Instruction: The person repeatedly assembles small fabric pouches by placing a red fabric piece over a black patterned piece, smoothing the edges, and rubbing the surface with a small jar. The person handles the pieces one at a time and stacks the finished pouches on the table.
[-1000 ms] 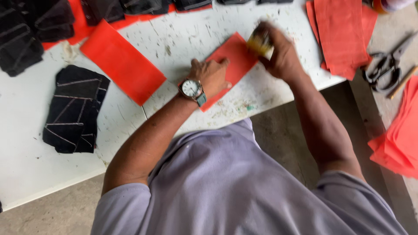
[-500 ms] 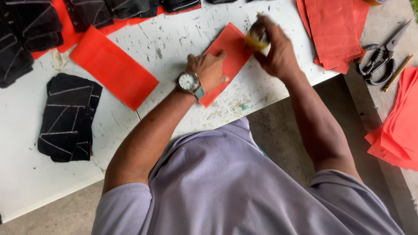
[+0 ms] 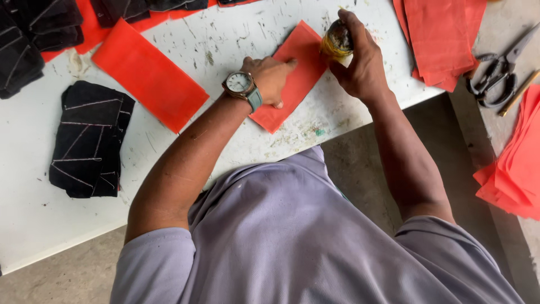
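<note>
Pressing flat, the left hand (image 3: 270,79) spreads its fingers on the red fabric piece (image 3: 292,76) lying on the white table (image 3: 225,39); the right hand (image 3: 360,62) grips a small yellowish jar (image 3: 336,40) at the piece's upper edge — better kept pinned, strokes light.

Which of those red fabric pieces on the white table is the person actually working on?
Start at the white worktable and find the forearm with the wristwatch. The left hand presses flat on a red rectangular fabric piece near the table's front edge. Unlike the other red pieces, it has the right hand holding a small yellowish bottle at its far corner.
</note>
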